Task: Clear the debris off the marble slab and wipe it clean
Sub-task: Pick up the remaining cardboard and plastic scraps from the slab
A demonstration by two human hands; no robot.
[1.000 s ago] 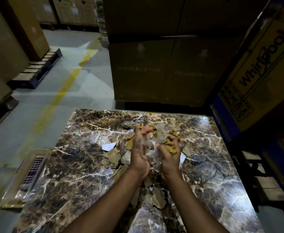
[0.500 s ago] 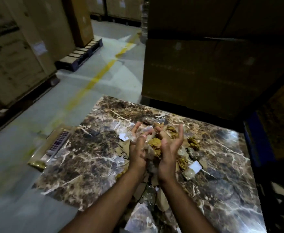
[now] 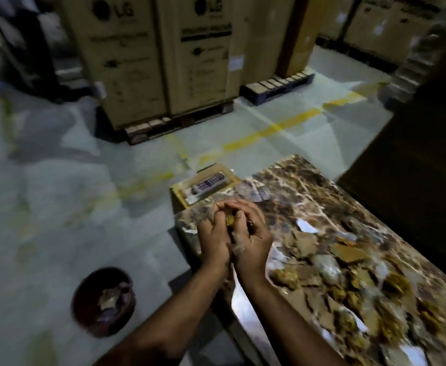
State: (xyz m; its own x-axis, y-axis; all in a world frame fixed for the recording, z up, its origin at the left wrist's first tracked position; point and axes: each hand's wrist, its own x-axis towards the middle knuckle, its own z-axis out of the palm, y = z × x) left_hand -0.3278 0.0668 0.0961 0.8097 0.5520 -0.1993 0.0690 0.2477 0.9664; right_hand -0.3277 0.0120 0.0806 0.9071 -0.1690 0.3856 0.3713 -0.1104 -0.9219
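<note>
Hands point(image 3: 233, 233) cupping debris point(image 3: 230, 221), LG cartons point(image 3: 163, 56)

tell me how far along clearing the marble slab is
Done: some scraps already lie in the dark round bin on the floor. In hand: the left hand and right hand cup a bundle of debris over the marble slab. Left: cardboard and yellow scraps cover most of it; no wiping cloth in view.

Two bare forearms, no sleeves, no gloves, left hand point(image 3: 214, 240), right hand point(image 3: 253, 240), no rings or watch seen
</note>
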